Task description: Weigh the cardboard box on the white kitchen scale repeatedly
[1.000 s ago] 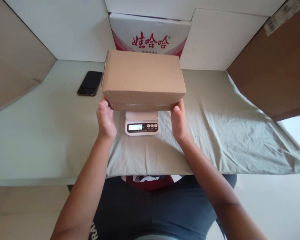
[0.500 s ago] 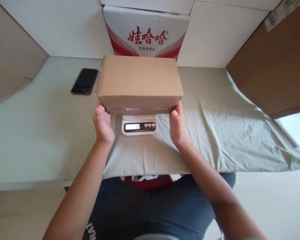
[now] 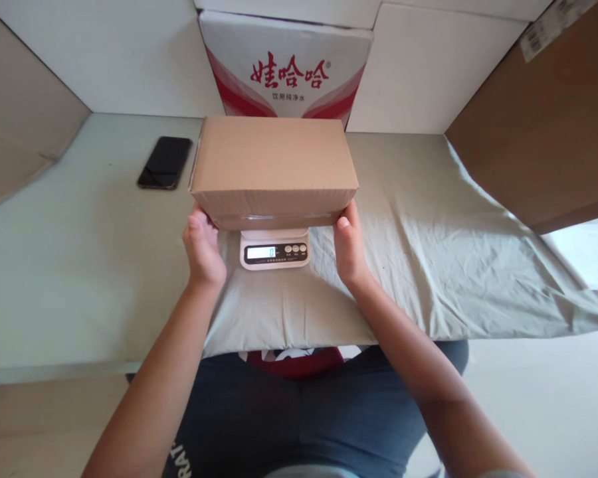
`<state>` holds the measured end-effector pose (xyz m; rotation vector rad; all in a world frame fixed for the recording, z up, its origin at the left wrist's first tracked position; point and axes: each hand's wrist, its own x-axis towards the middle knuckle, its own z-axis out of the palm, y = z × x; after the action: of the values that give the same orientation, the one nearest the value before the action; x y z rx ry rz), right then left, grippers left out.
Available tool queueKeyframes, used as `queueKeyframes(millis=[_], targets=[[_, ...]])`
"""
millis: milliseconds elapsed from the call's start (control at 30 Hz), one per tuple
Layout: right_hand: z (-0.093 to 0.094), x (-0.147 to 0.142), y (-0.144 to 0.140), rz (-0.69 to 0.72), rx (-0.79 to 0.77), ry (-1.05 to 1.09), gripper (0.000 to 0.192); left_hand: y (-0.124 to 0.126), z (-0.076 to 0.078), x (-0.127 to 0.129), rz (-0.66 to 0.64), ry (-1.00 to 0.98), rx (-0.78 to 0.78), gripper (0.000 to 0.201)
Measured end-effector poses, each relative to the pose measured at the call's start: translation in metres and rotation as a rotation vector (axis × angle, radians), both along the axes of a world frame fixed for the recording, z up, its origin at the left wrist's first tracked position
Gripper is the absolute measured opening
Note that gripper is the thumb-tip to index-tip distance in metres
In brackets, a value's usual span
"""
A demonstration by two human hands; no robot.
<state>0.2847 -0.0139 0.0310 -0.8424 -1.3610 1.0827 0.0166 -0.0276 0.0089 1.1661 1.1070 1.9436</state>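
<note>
bare forearms, dark blue jeans, red shirt hem with white print.

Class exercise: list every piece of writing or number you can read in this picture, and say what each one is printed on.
"娃哈哈": red characters on the white carton behind the brown box.
"饮用纯净水": small line beneath, same carton.
"0": display of the scale.
"RA": partial white letters on the trousers.
Sticker on the cardboard at right: too blurred.

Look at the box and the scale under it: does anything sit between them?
Nothing visible does. The box is held at both near corners by the left hand and right hand, directly over the scale. Only the scale's front shows; its platform is hidden beneath the box.
</note>
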Motion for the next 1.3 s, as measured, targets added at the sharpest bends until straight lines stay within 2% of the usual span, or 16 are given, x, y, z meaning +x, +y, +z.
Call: queueKeyframes(millis=[133, 367, 600, 733, 867, 1100, 1300], targets=[[-0.006, 0.001, 0.005, 0.003, 0.022, 0.010, 0.097, 0.000, 0.001, 0.001, 0.029, -0.010, -0.018, 0.084], [-0.011, 0.002, 0.008, -0.009, 0.039, 0.036, 0.095, -0.004, 0.003, 0.000, -0.014, 0.018, -0.048, 0.082], [-0.013, 0.002, 0.009, 0.001, 0.011, 0.009, 0.107, -0.006, 0.008, 0.005, 0.041, 0.064, -0.094, 0.085], [-0.014, 0.003, 0.007, 0.008, 0.026, 0.024, 0.094, -0.004, 0.007, 0.005, 0.043, 0.027, -0.057, 0.090], [-0.007, 0.002, 0.004, -0.006, 0.009, 0.028, 0.088, -0.004, 0.005, 0.006, 0.035, 0.001, -0.036, 0.082], [0.002, 0.000, 0.001, -0.030, -0.029, -0.005, 0.104, 0.000, -0.003, -0.002, 0.000, -0.033, -0.026, 0.085], [-0.003, 0.004, 0.003, -0.139, -0.073, 0.087, 0.097, 0.008, -0.018, -0.023, 0.058, -0.054, 0.086, 0.087]])
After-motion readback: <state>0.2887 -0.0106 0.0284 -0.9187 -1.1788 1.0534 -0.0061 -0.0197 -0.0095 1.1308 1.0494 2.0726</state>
